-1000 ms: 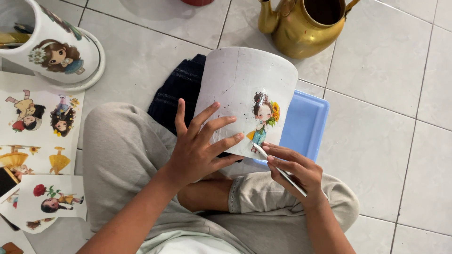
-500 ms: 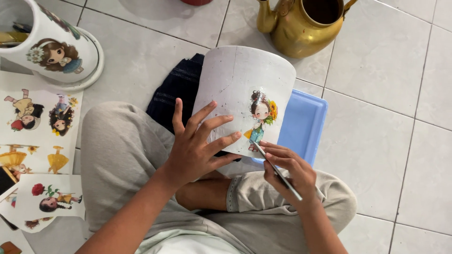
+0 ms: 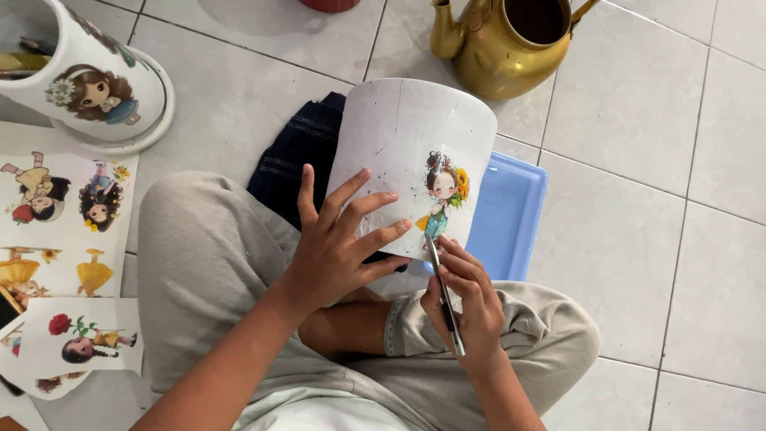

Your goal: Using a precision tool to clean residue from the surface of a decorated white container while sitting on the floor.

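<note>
Pot lying on its side across the lap, mouth away from the body, rim end resting over a blue tray. Left hand spread flat on the pot wall, fingers splayed, steadying rather than gripping. Right hand pinched around a thin metal tool, tip touching the lower edge of the girl sticker on the wall. Likely stiff, fairly light, smooth and prone to roll (curved wall, no handle); best held by the rim or with a flat palm, as here. Sticker probably thin, soft, easily torn or creased. Dark cloth under the pot's left side. Brass kettle just beyond the pot, apart. Second decorated pot upper left; sticker sheets beside the left knee. Nothing blocking either hand.
</note>
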